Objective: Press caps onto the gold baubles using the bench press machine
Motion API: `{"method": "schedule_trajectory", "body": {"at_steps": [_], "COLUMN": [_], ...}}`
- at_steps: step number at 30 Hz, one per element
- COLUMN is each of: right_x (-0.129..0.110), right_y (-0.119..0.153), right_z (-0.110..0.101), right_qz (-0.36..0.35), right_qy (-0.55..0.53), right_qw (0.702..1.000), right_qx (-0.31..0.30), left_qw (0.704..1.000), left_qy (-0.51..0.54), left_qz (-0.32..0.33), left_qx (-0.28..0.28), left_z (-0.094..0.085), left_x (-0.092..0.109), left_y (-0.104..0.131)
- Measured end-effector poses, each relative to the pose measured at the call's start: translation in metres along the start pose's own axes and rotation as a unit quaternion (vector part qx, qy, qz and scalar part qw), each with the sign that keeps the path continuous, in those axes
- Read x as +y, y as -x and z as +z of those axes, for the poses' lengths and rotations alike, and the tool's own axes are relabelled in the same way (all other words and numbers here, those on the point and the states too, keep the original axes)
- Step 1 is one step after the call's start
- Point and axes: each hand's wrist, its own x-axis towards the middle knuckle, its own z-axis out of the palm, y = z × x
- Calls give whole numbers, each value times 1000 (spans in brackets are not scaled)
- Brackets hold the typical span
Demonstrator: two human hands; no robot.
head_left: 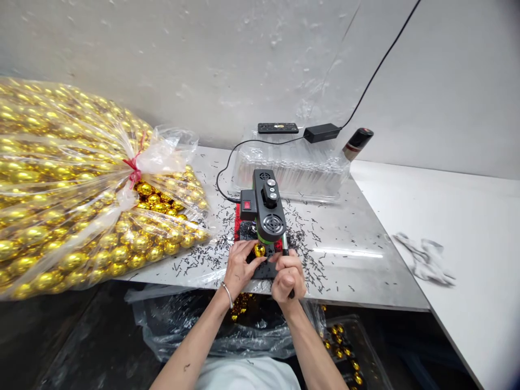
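Note:
A small black benchtop machine [270, 211] with round vents, knobs and a red switch stands on the metal tabletop. Under its head, my left hand [240, 266] pinches a shiny gold ball [259, 250] between thumb and fingers. On the machine's right side, my right hand [289, 276] is wrapped around a lever [285, 248] with a black grip; the grip's lower end pokes out below the fist. The machine's dark base lies beneath both hands, partly hidden by them. Small black bits [300, 238] are scattered around it.
A big clear bag of gold balls [73, 200], tied with red string, fills the left. Behind the machine sits a clear plastic box [292, 168] with a black adapter [322, 132] and a remote [278, 128]. White gloves [424, 260] lie right. Below, plastic sheeting [174, 319] holds gold balls.

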Motion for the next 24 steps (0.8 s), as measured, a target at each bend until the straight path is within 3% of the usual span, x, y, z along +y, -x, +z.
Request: {"method": "schedule_trajectory", "body": {"at_steps": [5, 9, 12, 15, 20, 22, 24], "right_x": [0, -14, -33, -49, -52, -49, -47], "right_y": [1, -23, -52, -72, -68, -62, -59], "right_z": [-4, -6, -8, -11, -9, -6, -4], "right_qz": [-20, 10, 89, 154, 152, 157, 161], "right_qy": [22, -7, -11, -22, -35, -30, -30], "right_qw": [998, 1000, 996, 988, 988, 987, 986], "right_qx": [-53, -13, 6, -20, 10, 25, 35], "left_qw": [1000, 1000, 999, 997, 990, 987, 980], "left_qy": [-6, 7, 13, -7, -87, -113, -146], "left_qz": [14, 14, 12, 49, 108, 104, 75], "left_qx": [10, 15, 35, 52, 24, 57, 115], "left_z": [2, 3, -1, -12, -28, -37, -55], "left_x": [-4, -4, 1, 7, 9, 5, -1], "left_y": [1, -3, 2, 28, 77, 71, 44]}}
